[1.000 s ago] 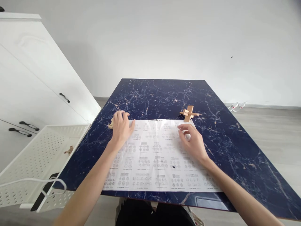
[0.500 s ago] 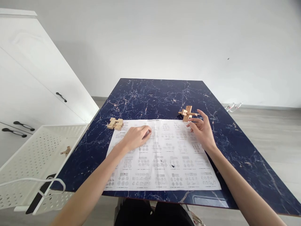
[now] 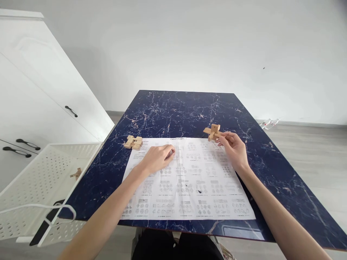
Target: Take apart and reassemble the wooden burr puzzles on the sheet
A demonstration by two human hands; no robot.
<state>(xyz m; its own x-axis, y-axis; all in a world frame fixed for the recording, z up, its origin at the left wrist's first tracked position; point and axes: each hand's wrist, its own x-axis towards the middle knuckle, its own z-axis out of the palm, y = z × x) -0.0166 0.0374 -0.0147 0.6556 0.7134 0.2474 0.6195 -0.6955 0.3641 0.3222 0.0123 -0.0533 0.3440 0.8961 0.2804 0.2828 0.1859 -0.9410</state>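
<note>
Head view: right hand (image 3: 235, 151) pinches wooden cross (image 3: 213, 134) at far right corner of printed sheet (image 3: 176, 189).
Grasping seems in hand; any lift would need a steady pinch. Left hand (image 3: 156, 159) curls on the sheet; its grip I cannot tell.

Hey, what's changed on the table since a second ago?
The left hand moved right, from over the wooden block puzzle to the printed sheet's upper middle. The right hand moved away from you and took hold of the wooden cross, which is now turned. The sheet stayed put.
</note>
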